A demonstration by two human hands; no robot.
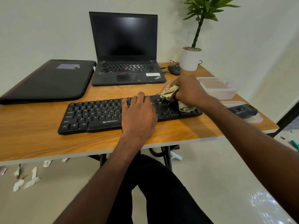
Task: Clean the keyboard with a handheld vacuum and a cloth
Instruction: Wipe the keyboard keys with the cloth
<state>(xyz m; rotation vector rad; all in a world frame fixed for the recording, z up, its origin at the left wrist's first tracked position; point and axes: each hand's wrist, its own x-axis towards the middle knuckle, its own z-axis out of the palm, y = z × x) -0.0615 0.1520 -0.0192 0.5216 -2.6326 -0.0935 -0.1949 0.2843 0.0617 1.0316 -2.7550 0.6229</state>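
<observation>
keyboard [97,116]: black, ZEBRONICS print on front edge, flat on desk [32,139] near its front edge, in front of laptop
keyboard axis: long axis runs left-right, slightly skewed, right end farther from the person than left end; spacebar edge faces the person
left hand [139,114]: palm down on middle-right part of keyboard, fingers straight and lying loosely together across the keys, fingertips at the top row
right hand [188,90]: over right end of keyboard, fingers curled round cloth, gripping it
cloth [184,107]: beige, bunched; one end sticks out left of the right hand, other end lies on keys at the keypad end
laptop [126,62]: black, lid open, screen dark, behind keyboard
folder case [48,81]: black, zipped, flat on desk left of laptop
mouse [174,69]: dark, right of laptop, beside plant pot
plant pot [191,59]: white, green plant, back right corner of desk
plastic tub [218,89]: clear, right of the right hand
handheld vacuum [242,110]: dark device at right desk edge, partly behind right forearm
floor: paper scraps [25,181] under desk, left
</observation>
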